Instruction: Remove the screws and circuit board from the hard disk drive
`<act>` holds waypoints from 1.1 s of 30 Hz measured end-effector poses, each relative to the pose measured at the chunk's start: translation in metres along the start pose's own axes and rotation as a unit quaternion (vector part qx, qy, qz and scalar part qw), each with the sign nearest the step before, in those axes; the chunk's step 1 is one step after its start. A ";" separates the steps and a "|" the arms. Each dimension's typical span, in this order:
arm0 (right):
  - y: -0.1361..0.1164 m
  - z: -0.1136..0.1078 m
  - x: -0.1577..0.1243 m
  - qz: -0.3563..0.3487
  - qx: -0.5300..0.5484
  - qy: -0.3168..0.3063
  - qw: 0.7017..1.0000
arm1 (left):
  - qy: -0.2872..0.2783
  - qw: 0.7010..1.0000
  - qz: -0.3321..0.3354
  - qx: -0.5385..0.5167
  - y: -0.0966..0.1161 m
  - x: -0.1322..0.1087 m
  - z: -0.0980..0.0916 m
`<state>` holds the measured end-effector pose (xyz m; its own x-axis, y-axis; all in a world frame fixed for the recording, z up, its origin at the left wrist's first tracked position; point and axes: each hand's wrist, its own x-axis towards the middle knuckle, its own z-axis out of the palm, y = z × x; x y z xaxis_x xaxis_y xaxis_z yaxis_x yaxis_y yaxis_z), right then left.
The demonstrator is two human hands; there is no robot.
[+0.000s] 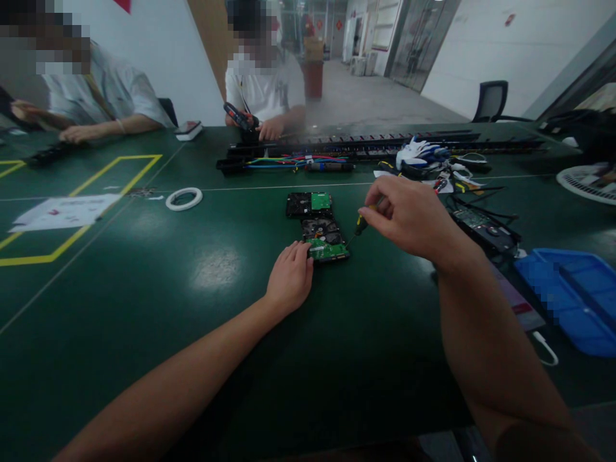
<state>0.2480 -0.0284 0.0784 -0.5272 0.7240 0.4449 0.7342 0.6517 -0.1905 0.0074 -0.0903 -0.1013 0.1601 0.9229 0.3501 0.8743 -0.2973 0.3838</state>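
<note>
A hard drive with a green circuit board along its near end lies on the green table. My left hand is closed on the drive's near left corner, fingers together and the thumb hidden. Pinched in my right hand is a small screwdriver with a dark and yellow handle. Its thin shaft slants down to the right end of the circuit board; whether the tip sits in a screw is too small to tell. Just beyond lies a second hard drive, black with a green patch.
Cable strips with coloured wires span the far side. White-and-blue gloves lie behind my right hand. Another circuit device and a blue tray are at right. A white ring lies left. Two people sit opposite.
</note>
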 end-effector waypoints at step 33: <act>0.000 -0.002 -0.001 -0.007 -0.005 -0.020 1.000 | -0.002 1.000 -0.007 -0.005 0.000 0.000 0.000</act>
<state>0.2493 -0.0295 0.0800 -0.5539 0.7239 0.4113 0.7308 0.6594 -0.1765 0.0074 -0.0900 -0.1009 0.1497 0.9277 0.3419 0.8717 -0.2871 0.3972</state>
